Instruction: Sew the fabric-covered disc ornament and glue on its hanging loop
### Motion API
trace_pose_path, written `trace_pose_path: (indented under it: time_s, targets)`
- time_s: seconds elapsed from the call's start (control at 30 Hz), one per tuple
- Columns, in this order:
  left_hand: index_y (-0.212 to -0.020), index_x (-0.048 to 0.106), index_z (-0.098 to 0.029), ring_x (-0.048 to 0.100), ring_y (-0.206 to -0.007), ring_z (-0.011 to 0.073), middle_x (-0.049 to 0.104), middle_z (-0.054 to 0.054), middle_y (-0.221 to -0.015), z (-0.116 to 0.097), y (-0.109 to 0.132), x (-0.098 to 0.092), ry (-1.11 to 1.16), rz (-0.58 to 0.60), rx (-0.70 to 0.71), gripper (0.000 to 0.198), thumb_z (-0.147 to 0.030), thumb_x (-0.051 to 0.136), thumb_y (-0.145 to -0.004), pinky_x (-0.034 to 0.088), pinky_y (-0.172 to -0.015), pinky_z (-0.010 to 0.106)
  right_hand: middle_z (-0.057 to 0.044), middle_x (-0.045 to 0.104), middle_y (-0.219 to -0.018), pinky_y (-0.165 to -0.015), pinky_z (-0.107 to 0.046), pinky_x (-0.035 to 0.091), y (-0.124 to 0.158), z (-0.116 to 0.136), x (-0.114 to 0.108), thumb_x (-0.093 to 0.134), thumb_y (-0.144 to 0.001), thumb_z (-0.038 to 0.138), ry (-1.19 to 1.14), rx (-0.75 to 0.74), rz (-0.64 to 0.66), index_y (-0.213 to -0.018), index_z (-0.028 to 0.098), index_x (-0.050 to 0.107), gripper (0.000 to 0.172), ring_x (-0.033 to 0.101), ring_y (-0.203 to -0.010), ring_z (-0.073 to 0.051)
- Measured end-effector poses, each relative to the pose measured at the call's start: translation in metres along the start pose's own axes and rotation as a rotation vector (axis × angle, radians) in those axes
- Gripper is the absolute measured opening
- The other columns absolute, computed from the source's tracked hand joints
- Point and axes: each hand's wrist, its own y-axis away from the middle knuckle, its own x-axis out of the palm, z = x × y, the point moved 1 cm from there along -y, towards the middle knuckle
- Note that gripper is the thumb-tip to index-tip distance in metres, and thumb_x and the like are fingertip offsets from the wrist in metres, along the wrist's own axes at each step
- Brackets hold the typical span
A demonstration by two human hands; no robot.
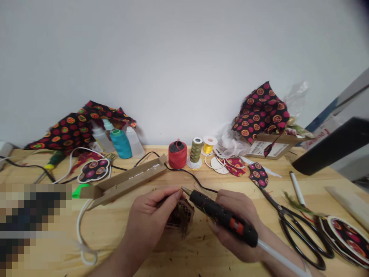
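My right hand (242,219) is wrapped round a black hot glue gun (219,209), which has an orange switch and a clear glue stick running out of its back end. The gun's metal nozzle points left and meets the fingertips of my left hand (154,211). Thumb and index finger there are pinched together on something tiny and yellowish, too small to name. Under and beside those fingers lies a dark lattice-like piece (188,211) with brownish strands hanging from it. My left hand partly hides this piece, so I cannot tell whether it is held.
Large black scissors (300,227) lie at right, near fabric-covered pieces (346,234) and a white marker (296,188). A long open cardboard box (129,181) sits at left. Behind stand red thread (177,156), green thread (196,151), a teal spool (121,145) and a carton (269,146).
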Motion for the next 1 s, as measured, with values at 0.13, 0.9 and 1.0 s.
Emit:
trace_pose_path:
  time_s: [0.13, 0.9, 1.0]
  targets:
    - [-0.072, 0.075, -0.022, 0.066, -0.064, 0.0155, 0.075, 0.0, -0.071, -0.0003, -0.0007, 0.0003, -0.008, 0.005, -0.003, 0.01, -0.024, 0.068, -0.066, 0.052, -0.06, 0.019, 0.002, 0.042, -0.059, -0.05, -0.025, 0.028, 0.0007, -0.0021, 0.0007, 0.055, -0.071, 0.022, 0.006, 0.008, -0.001, -0.063, 0.019, 0.04, 0.017, 0.041, -0.054, -0.011]
    - [-0.075, 0.075, -0.022, 0.065, -0.065, 0.0161, 0.075, 0.0, -0.072, 0.0023, -0.0012, -0.0003, -0.006, 0.041, 0.007, 0.012, -0.025, 0.065, -0.07, 0.051, -0.061, 0.02, 0.003, 0.04, -0.058, -0.047, -0.024, 0.026, -0.0019, -0.0012, -0.0008, 0.056, -0.069, 0.021, 0.009, 0.007, -0.001, -0.061, 0.019, 0.04, 0.018, 0.039, -0.052, -0.01]
    - [-0.076, 0.075, -0.022, 0.065, -0.064, 0.0155, 0.074, -0.001, -0.071, 0.0034, -0.0002, -0.0011, 0.01, 0.056, 0.0, 0.012, -0.025, 0.065, -0.07, 0.051, -0.06, 0.02, 0.003, 0.04, -0.058, -0.048, -0.024, 0.027, -0.0019, 0.0002, -0.0006, 0.056, -0.07, 0.021, 0.005, 0.0, 0.009, -0.062, 0.019, 0.04, 0.018, 0.039, -0.052, -0.01]
